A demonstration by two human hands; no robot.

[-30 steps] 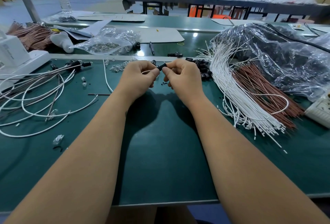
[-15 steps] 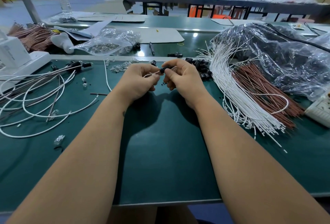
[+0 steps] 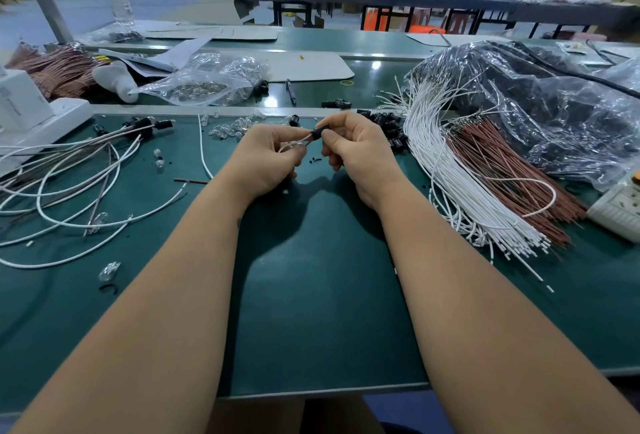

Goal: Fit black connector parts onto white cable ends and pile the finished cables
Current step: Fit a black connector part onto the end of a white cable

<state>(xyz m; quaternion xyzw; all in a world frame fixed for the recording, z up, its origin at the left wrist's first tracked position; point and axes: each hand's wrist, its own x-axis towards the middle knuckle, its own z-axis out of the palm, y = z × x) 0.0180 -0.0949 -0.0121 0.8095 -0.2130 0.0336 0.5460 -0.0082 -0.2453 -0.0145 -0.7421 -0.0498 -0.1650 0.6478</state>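
Above the green table (image 3: 311,312), my right hand (image 3: 360,153) pinches a small black connector (image 3: 319,132) between thumb and fingers. My left hand (image 3: 266,160) pinches the thin white cable end (image 3: 296,142) that runs into that connector; the rest of this cable is hidden behind my fingers. Loose black connectors (image 3: 389,128) lie in a heap just right of my right hand. A thick bundle of white cables (image 3: 450,170) fans out at the right. Cables with black connectors fitted (image 3: 69,170) lie in a loose pile at the left.
Brown wires (image 3: 509,170) lie beside the white bundle, under a dark plastic bag (image 3: 540,97). A clear bag of small bulbs (image 3: 204,83) and loose bulbs (image 3: 232,128) sit behind my hands. A white box (image 3: 31,111) stands far left, a power strip (image 3: 620,208) far right.
Both hands have stayed in place above the table. The connector has tilted slightly and the white cable end now shows more clearly between my hands.
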